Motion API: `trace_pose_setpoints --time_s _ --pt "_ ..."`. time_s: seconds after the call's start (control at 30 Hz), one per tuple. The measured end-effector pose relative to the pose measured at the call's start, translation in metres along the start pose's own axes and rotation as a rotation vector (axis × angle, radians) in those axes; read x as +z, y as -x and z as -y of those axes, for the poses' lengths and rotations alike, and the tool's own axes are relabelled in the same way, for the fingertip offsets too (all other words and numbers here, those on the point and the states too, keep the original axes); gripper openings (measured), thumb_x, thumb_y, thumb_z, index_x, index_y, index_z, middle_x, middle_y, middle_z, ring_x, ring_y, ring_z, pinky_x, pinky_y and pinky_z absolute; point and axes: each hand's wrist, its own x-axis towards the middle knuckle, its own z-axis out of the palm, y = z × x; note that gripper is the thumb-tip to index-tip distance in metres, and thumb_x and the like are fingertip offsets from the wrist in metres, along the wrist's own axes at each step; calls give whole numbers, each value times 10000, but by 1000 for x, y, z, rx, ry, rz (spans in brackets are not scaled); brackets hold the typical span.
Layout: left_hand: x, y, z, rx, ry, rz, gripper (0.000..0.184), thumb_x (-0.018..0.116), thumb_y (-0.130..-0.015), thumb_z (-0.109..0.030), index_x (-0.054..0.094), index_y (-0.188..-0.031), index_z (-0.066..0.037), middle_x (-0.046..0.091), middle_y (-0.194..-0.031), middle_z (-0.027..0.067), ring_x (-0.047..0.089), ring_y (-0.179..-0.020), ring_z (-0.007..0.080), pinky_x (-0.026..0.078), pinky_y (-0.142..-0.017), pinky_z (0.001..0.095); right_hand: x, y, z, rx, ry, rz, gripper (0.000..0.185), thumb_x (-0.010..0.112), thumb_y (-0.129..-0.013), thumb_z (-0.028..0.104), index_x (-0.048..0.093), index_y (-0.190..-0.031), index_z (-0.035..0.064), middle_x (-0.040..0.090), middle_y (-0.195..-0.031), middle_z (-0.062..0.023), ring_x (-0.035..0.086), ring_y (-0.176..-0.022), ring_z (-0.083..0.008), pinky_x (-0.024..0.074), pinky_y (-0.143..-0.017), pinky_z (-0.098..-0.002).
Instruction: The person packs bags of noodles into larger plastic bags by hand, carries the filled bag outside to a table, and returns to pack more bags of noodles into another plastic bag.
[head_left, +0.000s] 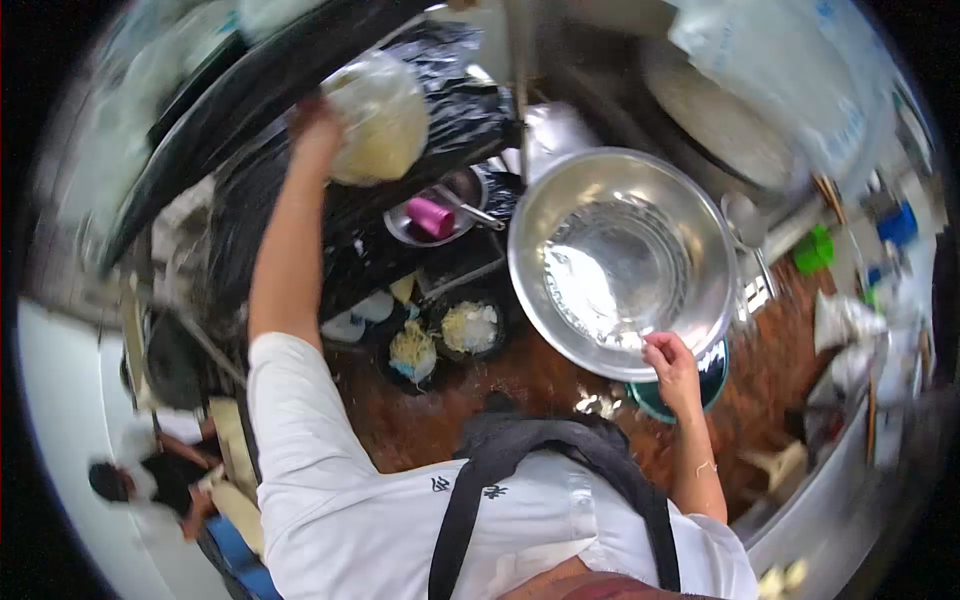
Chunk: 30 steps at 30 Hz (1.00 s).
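The two hands are well apart. The left hand (314,122) reaches up to the left side of a clear plastic bag (378,120) of pale food on black plastic sheeting (255,205); it is blurred, so whether the fingers clamp the bag cannot be told. The right hand (670,362) is at the near rim of the wide metal basin (620,255), thumb and fingertips drawn close together; whether they grip the rim cannot be told.

The basin lies right of centre, with bare metal showing inside. Its near rim overlaps the green tub (655,402) in view, and its right rim comes just beside a metal ladle (745,222). Left of it, a pan (398,222) sits near the edge of the sheeting. Open room shows on the wet red-brown floor (450,410) between the basin and the wearer, and more to the right, before the white bags (843,325) at the side.

Counted: one basin, one tub, one ladle, one pan with one pink cup (430,217) in it, and two dark containers of pale shredded food, the left container (411,355) and the right container (470,328), close together. One bright green container (814,249) stands near the ladle. One other person (150,480) is at the far lower left.
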Motion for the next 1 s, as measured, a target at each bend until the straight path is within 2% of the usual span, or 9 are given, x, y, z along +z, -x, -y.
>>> trace_pose_setpoints --time_s 0.07,0.13,0.23,0.3,0.4,0.67,0.87,0.97,1.0 --pt "80 -72 74 200 56 -388 465 624 -873 -210 576 -1295 -22 614 -1285 256 581 -1211 430 423 -1078 513 15 23 6 23 108 -116 172 634 -972 124 663 -1100 14 701 -945 -71 654 -872 -139 523 -801 -283" --pt "111 -130 118 485 -424 4 361 530 -976 -224 603 -1270 -27 606 -1263 267 567 -1181 452 428 -1035 518 27 45 16 36 193 -185 249 649 -968 228 681 -1117 31 714 -985 -87 656 -901 -182 525 -820 -328" --pt "190 -198 186 858 -649 -617 436 557 -985 -360 625 -1288 -53 651 -1261 205 609 -1191 347 477 -1015 463 40 84 25 14 251 -262 212 643 -959 200 677 -1109 53 705 -969 -105 656 -884 -224 521 -817 -358" --pt "173 -206 152 941 260 -240 403 574 -986 -345 656 -1232 -37 651 -1284 162 629 -1164 288 496 -975 456 48 101 16 -56 262 -297 209 637 -958 173 671 -1121 47 710 -986 -106 663 -896 -234 524 -815 -361" --pt "108 -128 95 297 516 -16 372 564 -976 -256 626 -1251 -13 693 -1140 125 662 -995 248 519 -828 359 60 116 2 -49 197 -338 205 649 -948 161 663 -1115 42 713 -1008 -119 676 -928 -241 531 -834 -364" --pt "-32 24 -79 779 1170 194 348 531 -894 -164 645 -1148 45 652 -1009 84 567 -856 152 457 -765 291 66 172 -31 -118 93 -409 214 649 -954 185 648 -1111 40 683 -965 -104 663 -918 -220 526 -832 -349" --pt "-146 219 -222 514 1960 477 169 593 -787 -85 584 -951 -46 558 -888 18 537 -805 160 491 -804 332 52 211 -47 -77 -122 -417 742 740 -910 328 371 -1485 40 529 -1362 -208 511 -1278 -307 450 -1058 -404" --pt "-139 342 -290 396 2132 721 214 588 -985 -236 644 -1097 -62 667 -985 65 604 -781 139 536 -717 280 21 248 -84 -14 -194 -464 1001 637 -927 571 109 -1579 25 416 -1488 -295 487 -1340 -364 409 -1099 -416" --pt "-121 349 -307 782 2057 1418 212 562 -1016 -264 650 -1092 -87 673 -957 38 611 -759 92 506 -629 216 7 264 -98 -8 -256 -469 1054 578 -927 644 30 -1590 36 390 -1516 -286 469 -1356 -376 400 -1106 -414"
